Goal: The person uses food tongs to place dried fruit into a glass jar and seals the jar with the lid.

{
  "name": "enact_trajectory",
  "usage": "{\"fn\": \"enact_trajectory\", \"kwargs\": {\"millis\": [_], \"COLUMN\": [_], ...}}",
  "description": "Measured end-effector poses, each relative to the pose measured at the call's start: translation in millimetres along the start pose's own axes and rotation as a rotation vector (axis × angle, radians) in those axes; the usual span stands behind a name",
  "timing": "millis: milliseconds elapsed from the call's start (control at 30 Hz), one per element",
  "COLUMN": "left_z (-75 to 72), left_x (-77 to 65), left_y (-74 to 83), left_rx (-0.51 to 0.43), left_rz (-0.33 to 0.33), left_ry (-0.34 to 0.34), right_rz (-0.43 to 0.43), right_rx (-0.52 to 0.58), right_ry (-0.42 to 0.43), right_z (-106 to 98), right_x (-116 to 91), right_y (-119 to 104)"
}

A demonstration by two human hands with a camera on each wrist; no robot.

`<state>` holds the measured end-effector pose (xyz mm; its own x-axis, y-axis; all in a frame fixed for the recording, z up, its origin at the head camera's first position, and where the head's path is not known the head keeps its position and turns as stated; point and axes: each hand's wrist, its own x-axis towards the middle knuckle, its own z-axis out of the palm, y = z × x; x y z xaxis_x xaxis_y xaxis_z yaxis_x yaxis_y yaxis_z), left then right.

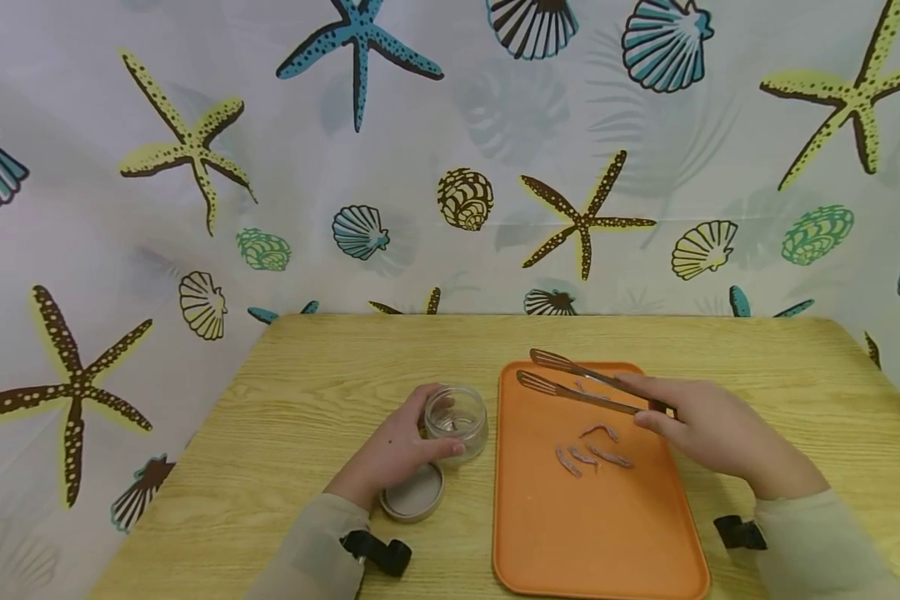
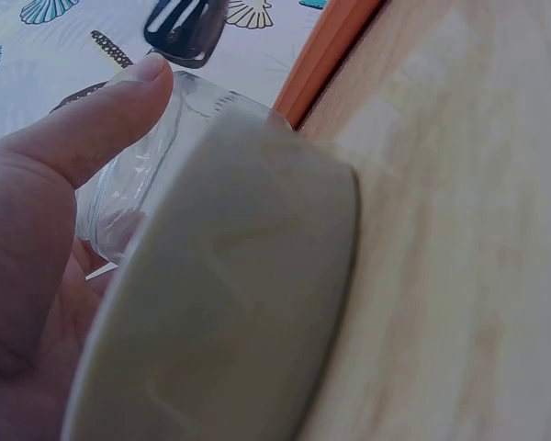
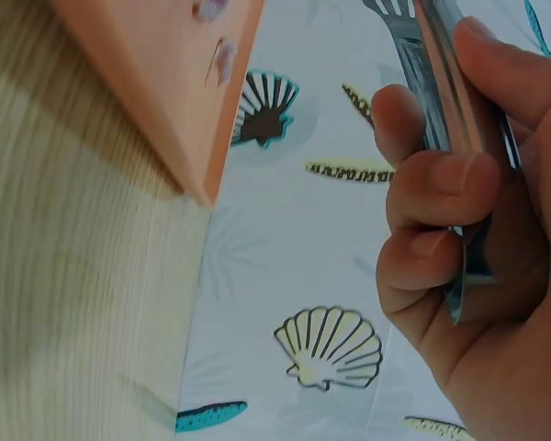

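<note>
My left hand (image 1: 408, 446) holds a clear glass jar (image 1: 465, 425) by its side, left of the orange tray (image 1: 592, 533). Just in front of that hand a round lid (image 1: 414, 493) lies on the table; in the left wrist view the lid (image 2: 230, 294) looms large beside the jar (image 2: 133, 188). My right hand (image 1: 708, 425) grips metal tongs (image 1: 585, 392) with slotted ends, held above the tray's far part. The right wrist view has the fingers curled round the tongs (image 3: 455, 101). Several small greyish-pink strips (image 1: 583, 455) lie on the tray, some partly hidden under the tongs.
The light wood table (image 1: 300, 417) extends on both sides of the tray. Behind it hangs a white curtain (image 1: 420, 167) printed with starfish and shells. Dark straps with small cameras (image 1: 378, 552) sit on both sleeves.
</note>
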<state>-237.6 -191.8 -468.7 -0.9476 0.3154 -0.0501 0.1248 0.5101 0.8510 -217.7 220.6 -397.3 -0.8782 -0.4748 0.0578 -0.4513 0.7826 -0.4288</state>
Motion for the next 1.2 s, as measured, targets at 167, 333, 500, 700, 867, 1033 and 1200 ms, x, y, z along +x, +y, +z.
{"fn": "enact_trajectory", "kwargs": {"millis": [167,333,500,700,867,1033,1200], "left_z": [-0.1,0.0,-0.1,-0.5,0.1,0.6,0.4], "left_x": [-0.2,-0.2,-0.3,-1.0,-1.5,-1.5,-1.0], "left_y": [0.0,0.8,1.8,2.0,0.5,-1.5,-1.3], "left_rx": [-0.015,-0.020,-0.003,0.001,-0.018,-0.019,-0.012], "left_rz": [0.001,-0.011,-0.014,-0.017,-0.014,-0.010,-0.014], "left_ry": [-0.006,-0.011,-0.004,-0.005,-0.010,-0.010,-0.007], "right_rz": [0.037,0.059,0.094,0.128,0.149,0.135,0.114], "right_rx": [-0.002,0.007,0.006,0.030,0.034,0.015,-0.002], "right_ry": [-0.009,-0.038,-0.068,-0.133,-0.154,-0.134,-0.116], "right_z": [-5.5,-9.5,-14.5,-13.0,-7.9,-4.1,-3.1], "right_x": [-6.5,-13.6,-18.3,-18.0,-15.6,-13.4,-13.4], "right_y": [18.8,37.0,47.9,56.0,58.8,58.4,59.2]}}
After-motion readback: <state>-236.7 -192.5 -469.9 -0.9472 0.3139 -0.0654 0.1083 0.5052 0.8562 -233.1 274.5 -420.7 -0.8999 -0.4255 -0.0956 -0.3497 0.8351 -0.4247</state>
